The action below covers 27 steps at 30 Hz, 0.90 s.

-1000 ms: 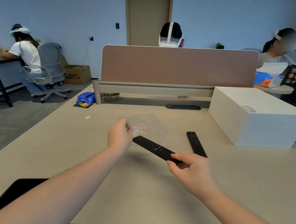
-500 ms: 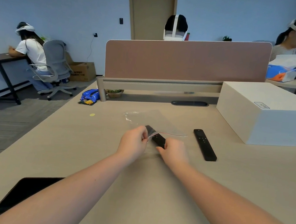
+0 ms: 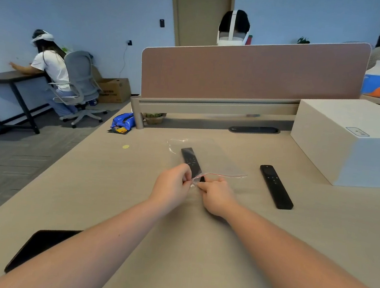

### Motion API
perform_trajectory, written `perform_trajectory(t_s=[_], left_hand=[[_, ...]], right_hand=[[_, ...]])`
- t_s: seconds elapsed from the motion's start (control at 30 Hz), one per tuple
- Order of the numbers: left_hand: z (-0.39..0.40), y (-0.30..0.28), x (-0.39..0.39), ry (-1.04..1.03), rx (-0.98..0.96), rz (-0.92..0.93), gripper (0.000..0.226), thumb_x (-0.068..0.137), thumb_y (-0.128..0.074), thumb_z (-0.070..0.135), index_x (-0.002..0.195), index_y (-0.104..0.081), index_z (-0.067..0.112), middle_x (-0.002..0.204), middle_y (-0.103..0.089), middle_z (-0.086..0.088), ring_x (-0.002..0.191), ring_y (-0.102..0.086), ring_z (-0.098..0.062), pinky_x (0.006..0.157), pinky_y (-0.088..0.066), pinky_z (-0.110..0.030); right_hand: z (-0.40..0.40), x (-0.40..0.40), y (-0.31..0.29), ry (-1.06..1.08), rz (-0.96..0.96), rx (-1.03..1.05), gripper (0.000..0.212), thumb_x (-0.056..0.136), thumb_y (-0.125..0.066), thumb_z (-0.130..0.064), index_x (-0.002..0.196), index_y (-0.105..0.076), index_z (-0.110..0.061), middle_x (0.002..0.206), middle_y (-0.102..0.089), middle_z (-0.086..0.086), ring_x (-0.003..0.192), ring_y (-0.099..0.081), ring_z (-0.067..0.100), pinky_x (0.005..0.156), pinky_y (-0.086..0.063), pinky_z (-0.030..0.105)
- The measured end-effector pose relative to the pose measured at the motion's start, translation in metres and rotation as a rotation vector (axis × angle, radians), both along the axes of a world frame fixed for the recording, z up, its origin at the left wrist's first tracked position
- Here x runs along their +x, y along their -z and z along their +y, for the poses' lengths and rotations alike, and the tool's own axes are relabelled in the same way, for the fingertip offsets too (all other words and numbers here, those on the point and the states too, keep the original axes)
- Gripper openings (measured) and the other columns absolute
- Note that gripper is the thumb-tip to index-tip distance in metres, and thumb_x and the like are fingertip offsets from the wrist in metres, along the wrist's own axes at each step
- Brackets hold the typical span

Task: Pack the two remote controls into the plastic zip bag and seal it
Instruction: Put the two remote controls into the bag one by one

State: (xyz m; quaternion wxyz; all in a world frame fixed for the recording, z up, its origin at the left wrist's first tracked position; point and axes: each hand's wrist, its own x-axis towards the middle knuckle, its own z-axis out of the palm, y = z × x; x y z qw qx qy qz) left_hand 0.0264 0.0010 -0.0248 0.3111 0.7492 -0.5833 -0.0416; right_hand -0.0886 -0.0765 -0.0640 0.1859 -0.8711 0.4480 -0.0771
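Observation:
A clear plastic zip bag (image 3: 215, 157) with a red seal strip lies on the beige desk (image 3: 114, 183). One black remote (image 3: 190, 161) lies almost wholly inside it, its near end at the bag's mouth. My left hand (image 3: 172, 186) pinches the left corner of the bag's mouth. Touching it, my right hand (image 3: 216, 196) has its fingertips on the remote's near end at the mouth. A second black remote (image 3: 276, 187) rests flat on the desk to the right, outside the bag and apart from both hands.
A large white box (image 3: 349, 139) stands at the right. A brown divider panel (image 3: 250, 72) runs along the desk's far side. A dark phone (image 3: 37, 247) lies at the near left edge. Other people sit at neighbouring desks.
My right hand has pushed the first remote from outside the bag deep into it. My left hand has kept hold of the bag's mouth. The second remote has stayed in place.

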Motion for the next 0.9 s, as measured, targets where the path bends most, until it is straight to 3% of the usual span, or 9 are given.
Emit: perform_trajectory(t_s=[0.07, 0.2, 0.37, 0.5, 0.63, 0.7, 0.8, 0.9], left_hand=[[0.0, 0.0, 0.0, 0.001, 0.004, -0.002, 0.015, 0.08, -0.062, 0.008, 0.072, -0.054, 0.019, 0.069, -0.062, -0.003, 0.074, -0.059, -0.029, 0.061, -0.04, -0.031], [0.0, 0.001, -0.001, 0.006, 0.013, -0.011, 0.015, 0.08, -0.062, 0.009, 0.072, -0.054, 0.019, 0.069, -0.063, -0.004, 0.075, -0.059, -0.029, 0.059, -0.037, -0.028], [-0.002, 0.001, -0.003, -0.006, 0.02, -0.039, 0.01, 0.083, -0.059, 0.012, 0.078, -0.055, 0.02, 0.081, -0.07, -0.005, 0.081, -0.06, -0.03, 0.066, -0.046, -0.034], [0.0, 0.003, -0.005, -0.018, 0.025, -0.048, 0.018, 0.086, -0.055, 0.016, 0.104, -0.057, 0.021, 0.094, -0.072, 0.005, 0.092, -0.06, -0.026, 0.075, -0.052, -0.038], [0.003, 0.005, -0.009, -0.055, 0.056, -0.108, 0.017, 0.088, -0.052, 0.02, 0.098, -0.064, 0.025, 0.099, -0.072, 0.004, 0.096, -0.061, -0.024, 0.075, -0.053, -0.037], [0.004, 0.004, -0.012, -0.06, 0.063, -0.118, 0.017, 0.088, -0.052, 0.02, 0.094, -0.067, 0.025, 0.098, -0.072, 0.003, 0.095, -0.061, -0.024, 0.074, -0.053, -0.036], [0.004, 0.001, -0.015, -0.069, 0.05, -0.123, 0.016, 0.088, -0.053, 0.021, 0.093, -0.068, 0.025, 0.097, -0.072, 0.003, 0.093, -0.061, -0.023, 0.073, -0.052, -0.035], [0.002, -0.003, -0.018, -0.081, 0.032, -0.117, 0.016, 0.088, -0.053, 0.021, 0.092, -0.068, 0.024, 0.095, -0.072, 0.002, 0.091, -0.062, -0.023, 0.071, -0.05, -0.034]], right_hand=[[-0.002, 0.003, 0.0, 0.014, 0.041, 0.008, 0.038, 0.091, -0.04, -0.023, 0.125, -0.052, -0.034, 0.129, -0.051, 0.008, 0.126, -0.04, 0.031, 0.102, -0.04, 0.038], [0.0, -0.001, -0.001, -0.003, 0.084, -0.067, 0.047, 0.09, -0.038, -0.016, 0.136, -0.041, -0.022, 0.142, -0.044, 0.005, 0.132, -0.032, 0.03, 0.103, -0.037, 0.04], [0.003, -0.037, 0.002, 0.102, -0.28, -0.186, 0.03, 0.081, -0.041, -0.013, 0.097, -0.067, -0.013, 0.107, -0.066, 0.011, 0.107, -0.056, 0.034, 0.086, -0.051, 0.043], [-0.001, -0.088, 0.0, 0.42, -0.272, -0.425, 0.027, 0.087, -0.054, -0.023, 0.113, -0.061, -0.017, 0.112, -0.064, 0.007, 0.109, -0.05, 0.031, 0.088, -0.044, 0.042], [-0.005, -0.126, 0.003, 0.657, -0.08, -0.229, 0.051, 0.084, -0.055, -0.046, 0.127, -0.042, -0.022, 0.122, -0.056, 0.01, 0.118, -0.045, 0.031, 0.096, -0.037, 0.043], [-0.008, -0.134, 0.004, 0.65, -0.058, -0.2, 0.045, 0.088, -0.051, -0.042, 0.126, -0.042, -0.02, 0.117, -0.061, 0.01, 0.113, -0.049, 0.031, 0.091, -0.039, 0.041], [-0.007, -0.137, -0.004, 0.634, -0.147, -0.195, 0.036, 0.09, -0.049, -0.026, 0.125, -0.045, -0.017, 0.108, -0.065, 0.016, 0.104, -0.052, 0.034, 0.084, -0.047, 0.04], [0.0, -0.137, -0.013, 0.628, -0.347, -0.109, 0.037, 0.09, -0.052, -0.019, 0.127, -0.048, -0.017, 0.104, -0.065, 0.021, 0.105, -0.053, 0.036, 0.086, -0.05, 0.043]])
